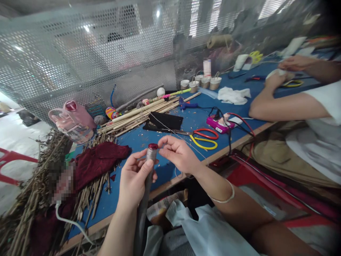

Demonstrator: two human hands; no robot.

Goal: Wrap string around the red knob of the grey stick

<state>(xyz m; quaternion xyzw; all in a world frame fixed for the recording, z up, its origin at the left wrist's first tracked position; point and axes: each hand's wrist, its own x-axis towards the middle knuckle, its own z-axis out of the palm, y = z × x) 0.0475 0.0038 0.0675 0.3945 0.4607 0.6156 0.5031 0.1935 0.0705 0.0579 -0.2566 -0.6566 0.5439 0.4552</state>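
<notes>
The grey rod (143,206) stands tilted at the lower centre of the frame, its upper end over the near edge of the blue bench (198,119) and its lower part running down towards the person's lap. The left hand (134,179) is wrapped around it just below the tip, thumb across the front. A pale grey winding (151,155) goes around this upper end, and a dark red cap (153,146) sits on top; both are in place, though whether the winding is finished cannot be told. The right hand (181,155) has its thumb and forefinger drawn close together just beside the cap; whether they pinch a thread is too fine to tell. Below the winding, the rod looks plain grey. Right of centre lie scissors (211,134) with red and yellow handles, near a black sheet (167,121); beyond are pale sticks (133,116) and a blue glue gun (189,105). A dark red cloth (102,156) lies at centre left, below a pink bag (84,115). A purple power strip (217,124) is right of the scissors, and at the upper right a co-worker's hands (295,64) work over the same bench.
</notes>
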